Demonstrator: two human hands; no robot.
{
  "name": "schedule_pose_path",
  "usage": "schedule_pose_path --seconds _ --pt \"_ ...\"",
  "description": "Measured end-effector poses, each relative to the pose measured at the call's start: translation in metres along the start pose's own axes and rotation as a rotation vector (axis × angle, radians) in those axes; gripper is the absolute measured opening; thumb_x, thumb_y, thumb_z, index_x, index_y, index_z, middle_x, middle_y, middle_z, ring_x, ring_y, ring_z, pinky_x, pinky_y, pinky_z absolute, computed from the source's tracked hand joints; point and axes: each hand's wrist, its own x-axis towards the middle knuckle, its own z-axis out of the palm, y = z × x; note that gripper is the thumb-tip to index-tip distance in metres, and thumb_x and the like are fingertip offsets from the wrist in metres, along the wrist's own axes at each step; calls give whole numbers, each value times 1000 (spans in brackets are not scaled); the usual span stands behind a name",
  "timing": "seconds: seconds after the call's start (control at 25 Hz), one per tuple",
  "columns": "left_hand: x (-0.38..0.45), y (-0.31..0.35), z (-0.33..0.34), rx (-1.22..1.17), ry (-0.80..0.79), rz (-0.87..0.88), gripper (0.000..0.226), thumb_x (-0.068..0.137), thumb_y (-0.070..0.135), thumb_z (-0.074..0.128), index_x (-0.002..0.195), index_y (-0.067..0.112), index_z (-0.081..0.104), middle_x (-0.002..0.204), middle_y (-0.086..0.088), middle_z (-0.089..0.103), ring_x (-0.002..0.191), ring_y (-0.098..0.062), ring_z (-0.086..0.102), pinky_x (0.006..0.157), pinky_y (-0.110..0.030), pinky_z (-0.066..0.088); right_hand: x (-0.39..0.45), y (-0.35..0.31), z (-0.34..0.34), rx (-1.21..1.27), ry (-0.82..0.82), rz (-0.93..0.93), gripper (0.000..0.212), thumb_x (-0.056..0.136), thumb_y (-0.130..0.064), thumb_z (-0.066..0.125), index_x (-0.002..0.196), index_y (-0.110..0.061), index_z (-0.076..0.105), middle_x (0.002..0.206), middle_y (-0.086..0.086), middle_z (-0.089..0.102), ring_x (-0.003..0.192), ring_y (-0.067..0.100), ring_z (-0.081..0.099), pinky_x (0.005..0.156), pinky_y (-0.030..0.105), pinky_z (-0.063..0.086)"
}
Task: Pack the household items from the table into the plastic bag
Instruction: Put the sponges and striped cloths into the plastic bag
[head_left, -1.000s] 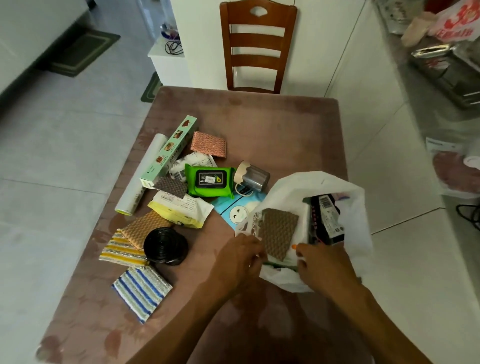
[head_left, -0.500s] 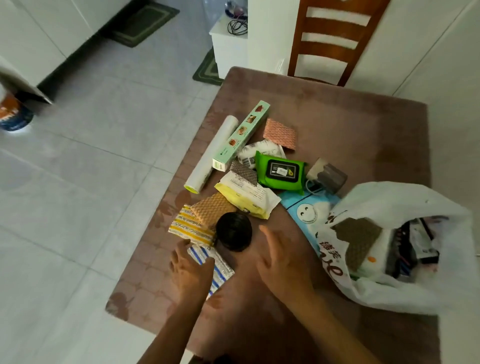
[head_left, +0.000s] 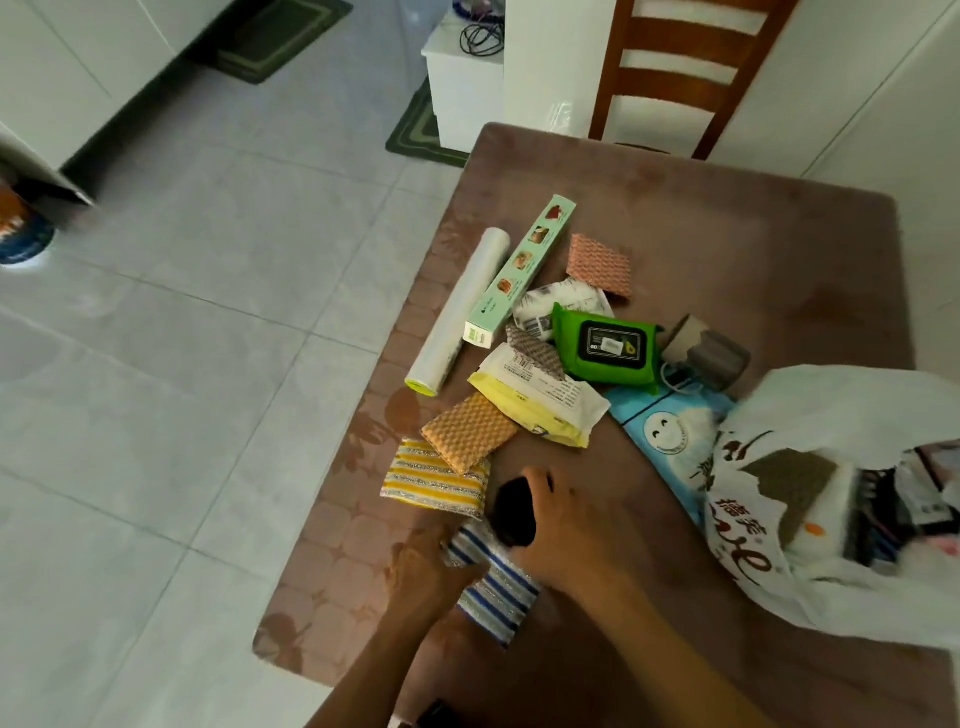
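A white plastic bag (head_left: 831, 587) lies open at the table's right edge with a brown scouring pad and dark packets inside. My right hand (head_left: 566, 525) is closed around a black round roll (head_left: 514, 512) near the table's front left. My left hand (head_left: 426, 564) pinches the near corner of a blue-striped sponge cloth (head_left: 496, 587). Behind them lie a yellow-striped cloth (head_left: 434, 480), an orange waffle sponge (head_left: 467, 431), a yellow wipes pack (head_left: 540, 397) and a green wipes pack (head_left: 605, 345).
Further back on the brown table (head_left: 727, 249) lie a clear film roll (head_left: 460, 309), a long green box (head_left: 519, 270), a pink sponge (head_left: 597, 265), a grey can (head_left: 706, 351) and a blue smiley packet (head_left: 670, 426). A wooden chair (head_left: 691, 67) stands beyond. Tiled floor lies left.
Both hands left the bag and moved left. My right hand has closed on the black roll and lifted it; my left hand has taken hold of the blue-striped cloth. The view swung left.
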Motion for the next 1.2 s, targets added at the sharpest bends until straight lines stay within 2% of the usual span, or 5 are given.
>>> schedule_pose_path --seconds 0.48,0.56,0.76,0.96,1.2 --pt "-43 144 24 -969 -530 11 88 35 26 94 115 7 63 105 -13 75 94 -28 72 71 -34 60 -176 139 -145 1061 820 394 70 76 -28 78 129 -46 37 125 -15 49 114 13 50 89 36 52" --pt "-57 190 48 -882 -548 165 69 53 21 88 116 8 63 107 -10 74 100 -28 70 77 -33 59 -185 188 -151 978 863 552 69 76 -35 77 129 -45 33 131 -4 51 115 26 54 89 46 54" --pt "-85 278 114 -483 -331 436 23 86 5 65 105 17 63 99 3 73 94 -14 70 77 -28 59 -147 278 -139 1282 365 546 58 82 -28 73 134 -29 46 131 0 55 104 22 62 66 34 58" --pt "-59 320 170 19 -362 488 32 85 14 59 116 22 62 115 1 68 102 -16 63 92 -34 52 -144 305 -143 1317 439 425 26 98 -34 48 119 -29 62 116 2 67 94 15 67 69 25 56" --pt "-33 355 186 495 -198 711 77 71 23 63 143 29 37 150 -12 40 139 -32 35 111 -45 36 -145 314 -110 866 348 282 41 81 -24 73 117 -28 55 109 -11 66 92 8 64 72 8 50"
